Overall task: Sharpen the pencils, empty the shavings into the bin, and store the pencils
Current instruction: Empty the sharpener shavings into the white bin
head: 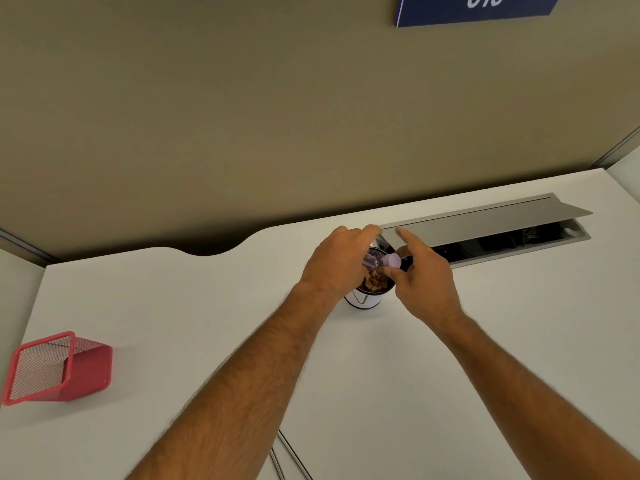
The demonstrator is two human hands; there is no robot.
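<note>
Tipping sharpener [372, 262] over bin [363, 299] mid-counter [207, 306]. Left hand [337, 263] grips clear body, right hand [420, 271] pinches purple cap [392, 260]. Shavings [376, 280] in bin. Likely light, slick plastic; best held by body sides.

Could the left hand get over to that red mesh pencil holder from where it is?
Probably yes: the red mesh pencil holder stands alone on the white desk with bare surface between, but the left hand grips the purple sharpener.

White desk [450, 341] against an olive partition wall [242, 116] (blue sign [478, 8] above); cable tray [502, 230] open.
</note>
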